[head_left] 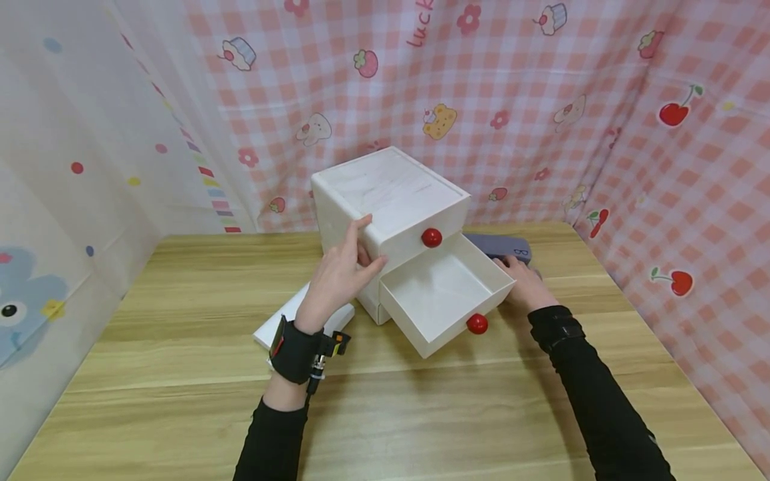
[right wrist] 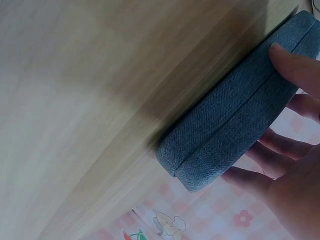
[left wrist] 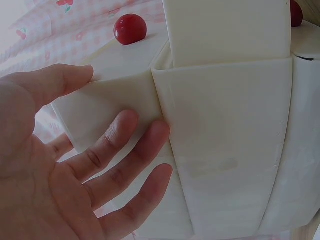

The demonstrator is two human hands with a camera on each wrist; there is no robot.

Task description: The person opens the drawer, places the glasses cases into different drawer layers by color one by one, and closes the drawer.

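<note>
A white drawer unit (head_left: 391, 190) with red round knobs stands turned at an angle on the table. Its lower drawer (head_left: 433, 287) is pulled out, and nothing lies inside. My left hand (head_left: 337, 277) rests at the unit's left front corner; in the left wrist view its fingers (left wrist: 150, 142) are spread and loosely bent against the white side. Right of the drawer, my right hand (head_left: 525, 284) holds a grey-blue glasses case (head_left: 499, 246). In the right wrist view the thumb lies on one side of the case (right wrist: 225, 117) and the fingers on the other.
A flat white box-like object (head_left: 283, 317) lies left of the unit, partly hidden by the left wrist. Pink checked curtain (head_left: 397, 100) hangs close behind, and more cloth borders the wooden table (head_left: 385, 414) on both sides.
</note>
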